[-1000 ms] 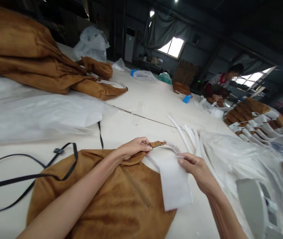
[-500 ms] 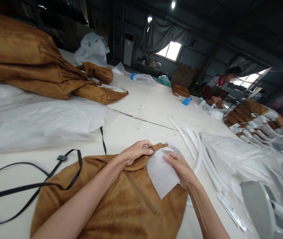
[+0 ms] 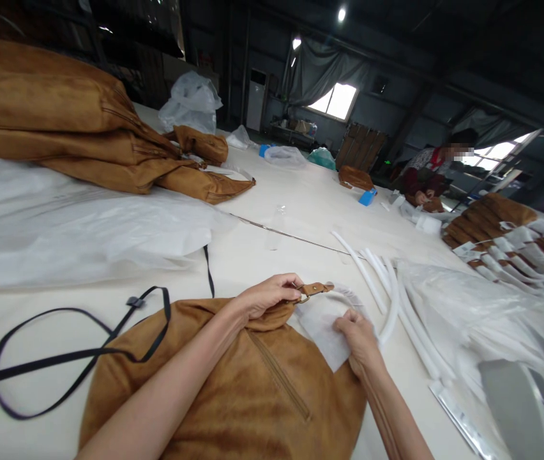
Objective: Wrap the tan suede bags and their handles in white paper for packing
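A brown suede-like bag (image 3: 224, 396) with a slanted zipper lies on the table in front of me. My left hand (image 3: 279, 294) is closed on the base of the bag's handle tab (image 3: 317, 289), beside a small metal ring. From that tab a handle wrapped in white (image 3: 351, 297) curves to the right. My right hand (image 3: 355, 335) pinches a thin white sheet (image 3: 324, 326) between thumb and fingers, inside the handle's curve and over the bag's upper edge. A black strap (image 3: 109, 345) with a buckle loops over the bag's left side.
White foam tubes (image 3: 396, 300) and clear plastic (image 3: 435, 300) lie to the right, near a grey tape dispenser (image 3: 516, 409). Brown bags (image 3: 80, 128) are piled at the left above plastic sheeting (image 3: 109, 223). Across the table a co-worker (image 3: 430, 166) handles something brown, beside more bags (image 3: 506, 223).
My right hand has shifted along the white sheet and its fingers have curled in more. The sheet is tucked farther under the handle's curve. The camera view has turned slightly left.
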`<action>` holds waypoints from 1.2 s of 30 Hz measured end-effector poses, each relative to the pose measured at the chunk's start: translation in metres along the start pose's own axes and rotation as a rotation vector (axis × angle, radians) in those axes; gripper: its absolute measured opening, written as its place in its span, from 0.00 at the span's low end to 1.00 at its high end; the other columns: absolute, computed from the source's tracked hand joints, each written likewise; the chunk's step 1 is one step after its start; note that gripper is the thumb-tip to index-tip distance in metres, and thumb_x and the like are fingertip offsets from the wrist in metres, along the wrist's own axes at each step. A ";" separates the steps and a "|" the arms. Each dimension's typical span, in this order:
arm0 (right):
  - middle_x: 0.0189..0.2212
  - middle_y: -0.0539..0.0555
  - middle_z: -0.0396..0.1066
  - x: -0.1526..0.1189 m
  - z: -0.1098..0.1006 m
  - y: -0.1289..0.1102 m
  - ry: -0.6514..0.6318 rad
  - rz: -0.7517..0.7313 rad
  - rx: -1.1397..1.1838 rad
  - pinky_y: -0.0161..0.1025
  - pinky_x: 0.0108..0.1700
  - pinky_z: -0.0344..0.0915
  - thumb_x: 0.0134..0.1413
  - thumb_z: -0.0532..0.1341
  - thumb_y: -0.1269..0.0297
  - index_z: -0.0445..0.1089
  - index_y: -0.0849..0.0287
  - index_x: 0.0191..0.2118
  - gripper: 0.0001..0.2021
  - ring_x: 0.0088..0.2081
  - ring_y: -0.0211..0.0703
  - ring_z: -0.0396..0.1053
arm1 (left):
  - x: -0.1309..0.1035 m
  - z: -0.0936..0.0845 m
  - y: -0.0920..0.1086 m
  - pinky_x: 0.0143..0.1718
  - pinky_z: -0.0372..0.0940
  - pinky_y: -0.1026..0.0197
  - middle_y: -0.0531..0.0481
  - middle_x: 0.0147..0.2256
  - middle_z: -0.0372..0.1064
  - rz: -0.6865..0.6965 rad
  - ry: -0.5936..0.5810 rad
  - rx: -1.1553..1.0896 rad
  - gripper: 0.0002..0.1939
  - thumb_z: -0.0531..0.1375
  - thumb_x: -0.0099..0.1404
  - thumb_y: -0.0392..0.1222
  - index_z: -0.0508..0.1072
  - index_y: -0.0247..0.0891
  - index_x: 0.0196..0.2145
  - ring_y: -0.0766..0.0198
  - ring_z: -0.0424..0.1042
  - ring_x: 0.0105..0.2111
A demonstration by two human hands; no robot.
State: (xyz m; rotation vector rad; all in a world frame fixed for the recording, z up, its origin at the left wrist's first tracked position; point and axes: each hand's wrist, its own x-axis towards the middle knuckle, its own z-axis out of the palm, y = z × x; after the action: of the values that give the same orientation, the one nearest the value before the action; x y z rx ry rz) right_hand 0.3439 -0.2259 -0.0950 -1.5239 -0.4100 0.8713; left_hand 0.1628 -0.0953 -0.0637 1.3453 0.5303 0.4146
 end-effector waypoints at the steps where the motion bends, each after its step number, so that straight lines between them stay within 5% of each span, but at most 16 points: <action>1: 0.11 0.40 0.55 0.000 0.006 0.000 -0.025 0.010 0.022 0.30 0.18 0.43 0.26 0.64 0.74 0.58 0.56 0.16 0.12 0.17 0.31 0.49 | 0.000 0.000 0.000 0.31 0.53 0.64 0.54 0.28 0.67 0.003 -0.001 0.014 0.18 0.67 0.49 0.50 0.72 0.36 0.35 0.66 0.62 0.28; 9: 0.28 0.48 0.75 0.001 0.056 -0.004 -0.300 0.015 0.378 0.38 0.36 0.68 0.30 0.70 0.69 0.68 0.57 0.34 0.18 0.28 0.41 0.71 | 0.008 -0.001 -0.015 0.30 0.52 0.64 0.56 0.27 0.63 0.003 0.097 0.099 0.21 0.68 0.48 0.50 0.72 0.36 0.37 0.66 0.60 0.27; 15: 0.32 0.49 0.77 0.014 0.051 0.003 -0.371 0.002 0.503 0.39 0.42 0.71 0.35 0.72 0.70 0.70 0.57 0.36 0.18 0.32 0.41 0.75 | 0.013 -0.001 -0.024 0.42 0.64 0.59 0.44 0.49 0.66 -0.006 0.316 -0.018 0.40 0.72 0.42 0.43 0.61 0.38 0.52 0.59 0.69 0.42; 21: 0.31 0.52 0.78 0.020 0.048 0.001 -0.436 0.007 0.358 0.39 0.38 0.72 0.37 0.72 0.70 0.73 0.60 0.36 0.15 0.30 0.44 0.75 | 0.011 0.003 -0.016 0.45 0.66 0.57 0.42 0.37 0.76 -0.020 0.155 -0.200 0.29 0.74 0.37 0.43 0.73 0.32 0.38 0.55 0.74 0.39; 27: 0.29 0.53 0.79 0.019 0.050 -0.005 -0.425 0.038 0.284 0.35 0.34 0.70 0.37 0.73 0.67 0.75 0.62 0.34 0.14 0.28 0.41 0.75 | 0.012 0.002 -0.018 0.42 0.65 0.60 0.47 0.29 0.77 -0.031 0.146 -0.236 0.20 0.74 0.38 0.41 0.76 0.33 0.30 0.59 0.73 0.34; 32: 0.29 0.53 0.77 0.009 0.037 -0.008 -0.415 0.039 0.166 0.35 0.29 0.68 0.40 0.73 0.59 0.74 0.61 0.37 0.17 0.27 0.41 0.72 | 0.011 0.003 -0.013 0.39 0.63 0.61 0.46 0.32 0.77 -0.037 0.105 -0.220 0.18 0.72 0.42 0.41 0.79 0.31 0.32 0.59 0.72 0.33; 36: 0.39 0.52 0.77 -0.007 0.017 0.000 -0.397 -0.151 0.073 0.39 0.39 0.71 0.46 0.69 0.63 0.67 0.53 0.51 0.24 0.37 0.43 0.74 | 0.009 0.005 -0.009 0.37 0.62 0.62 0.46 0.33 0.77 -0.013 0.076 -0.222 0.20 0.71 0.43 0.42 0.79 0.31 0.36 0.60 0.71 0.33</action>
State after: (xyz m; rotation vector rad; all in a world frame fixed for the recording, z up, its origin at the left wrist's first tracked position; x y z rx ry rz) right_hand 0.3270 -0.2194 -0.0916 -1.2335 -0.7635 1.0577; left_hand 0.1734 -0.0957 -0.0726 1.1157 0.5393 0.5005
